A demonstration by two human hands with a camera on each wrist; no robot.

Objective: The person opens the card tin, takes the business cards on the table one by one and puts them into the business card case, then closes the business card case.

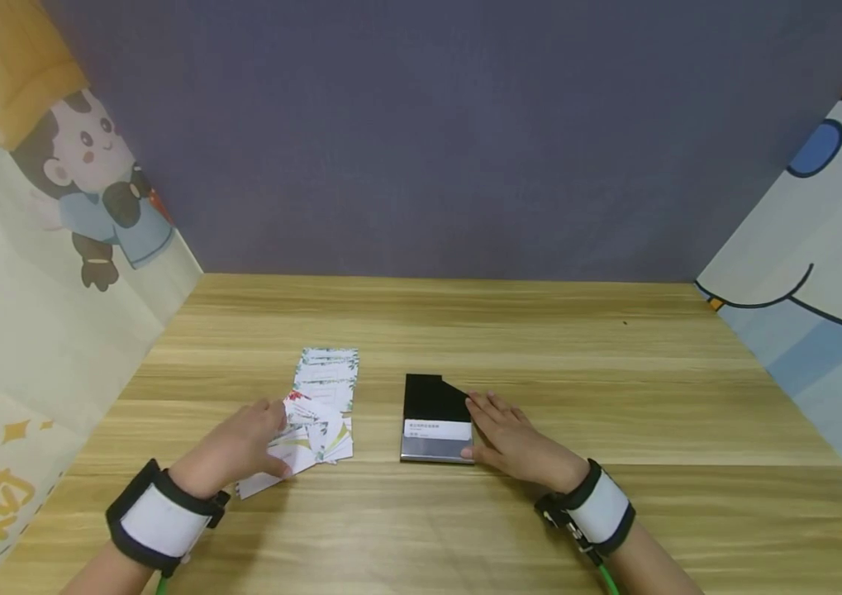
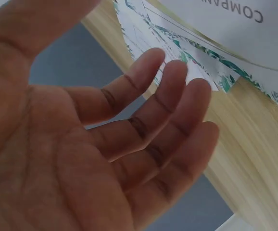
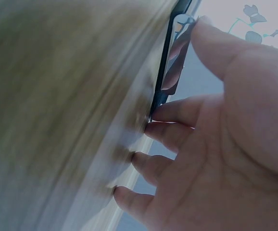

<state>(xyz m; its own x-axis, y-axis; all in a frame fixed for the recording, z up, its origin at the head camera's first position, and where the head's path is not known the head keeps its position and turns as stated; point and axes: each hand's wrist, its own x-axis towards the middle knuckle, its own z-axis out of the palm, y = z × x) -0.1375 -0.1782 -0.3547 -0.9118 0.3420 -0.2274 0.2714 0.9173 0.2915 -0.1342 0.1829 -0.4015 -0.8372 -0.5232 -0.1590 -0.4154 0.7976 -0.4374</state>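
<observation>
White cards lie left of centre in the head view. Several with green leaf borders overlap in a column, and a loose spread of cards fans out below them. Beside this spread is my left hand, thumb near the lower cards. The left wrist view shows its fingers loosely bent and spread, with a card reading "COMPANY" beyond them. A black and silver card case with a white label lies flat at the centre. My right hand rests at its right edge, fingertips down by the table.
The wood-grain table extends around both hands. A dark blue panel stands at the back. Cartoon-printed walls flank it at left and right. Both wrists wear black and white straps with green cords.
</observation>
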